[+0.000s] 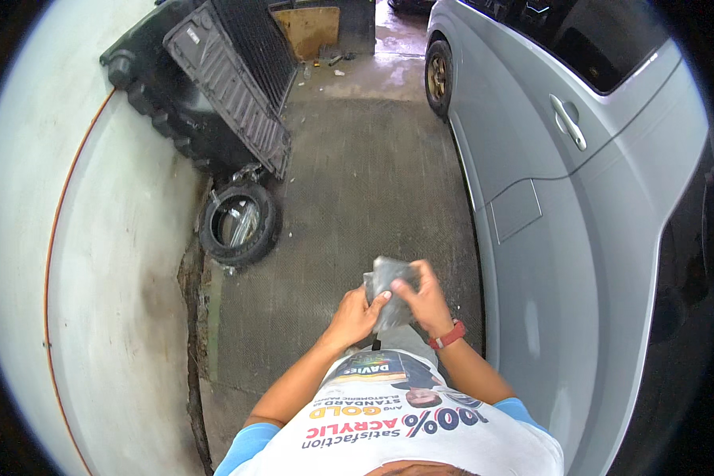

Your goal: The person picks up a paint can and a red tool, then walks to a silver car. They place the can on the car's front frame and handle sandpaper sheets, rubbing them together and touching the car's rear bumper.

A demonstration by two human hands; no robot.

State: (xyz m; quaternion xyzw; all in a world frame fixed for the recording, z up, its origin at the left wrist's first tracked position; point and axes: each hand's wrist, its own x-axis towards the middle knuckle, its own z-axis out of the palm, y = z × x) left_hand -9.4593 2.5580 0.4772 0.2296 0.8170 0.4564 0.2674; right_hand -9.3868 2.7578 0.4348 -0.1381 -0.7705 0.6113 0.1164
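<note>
The grey flat piece (388, 276) is just below the middle of the frame, a little right of centre, held between both hands in front of the shirt (365, 428). It is pale grey and roughly rectangular, taller than wide, with a lighter top edge and darker, uneven patches lower down. A second grey corner juts out at its left, near the upper end; whether that is a fold or a separate layer, I cannot tell. Its surface is blurred, so the material is unclear.

The left hand (355, 317) grips it from the left, thumb laid on the face. The right hand (427, 299) grips the right side, fingers bent around the edge, thumb pressed on the face; a red wristband (448, 335) circles that wrist. Beneath lies the dark textured floor (349, 206).
</note>
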